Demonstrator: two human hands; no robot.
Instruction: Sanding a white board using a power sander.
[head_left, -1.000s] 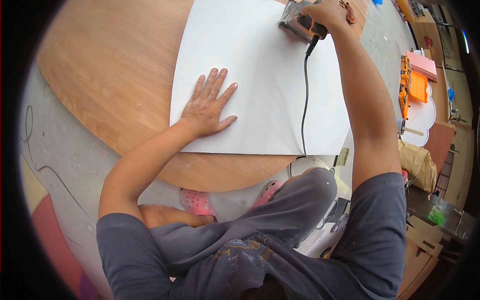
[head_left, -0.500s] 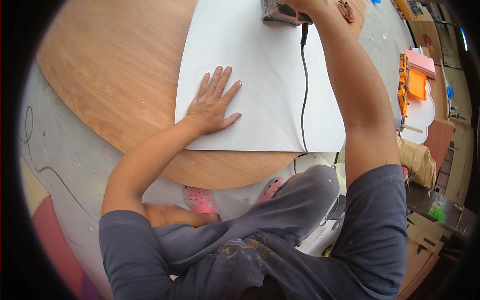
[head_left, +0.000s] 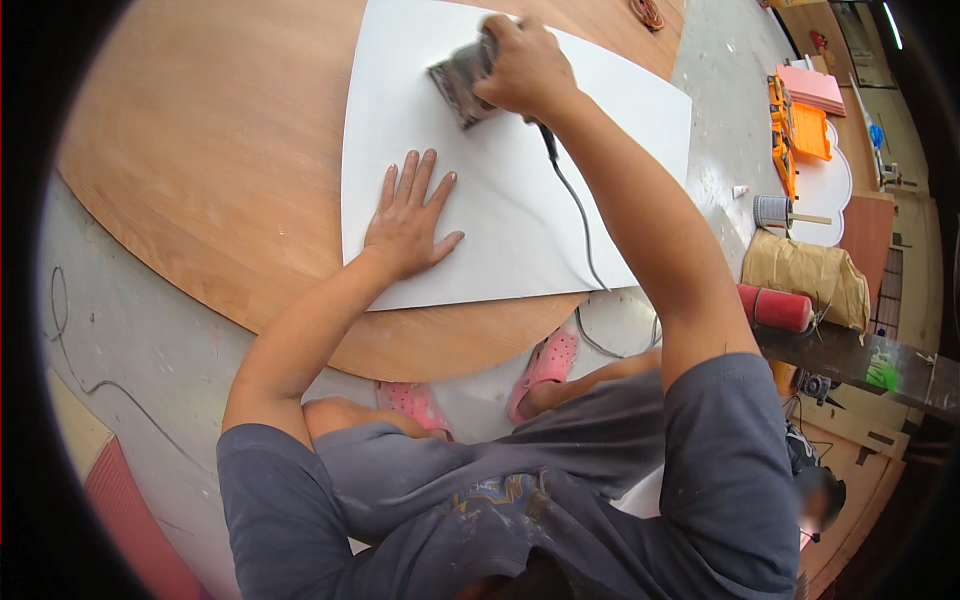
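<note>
My right hand (head_left: 530, 68) is wrapped round an electric sander (head_left: 462, 84), whose pad is against or just above a white panel (head_left: 500, 210). Motion blurs the tool a little, so contact is hard to judge. Its black cord (head_left: 580, 210) trails over the panel towards me and off the near edge. Flat on the panel's left side lies my left hand (head_left: 405, 220), fingers spread, holding nothing. Beneath the panel is a larger rounded wooden board (head_left: 220, 180).
A coiled brown cord (head_left: 648, 14) lies at the board's far edge. Off to the right are a can (head_left: 772, 211) with a stick, a brown paper sack (head_left: 808, 272), a red cylinder (head_left: 778, 308) and an orange case (head_left: 808, 132). A thin cable (head_left: 125, 392) runs over the floor at left.
My right hand has brought the sander left and nearer to me, from the panel's far end. The left hand remains flat on the panel. The view has shifted a little.
</note>
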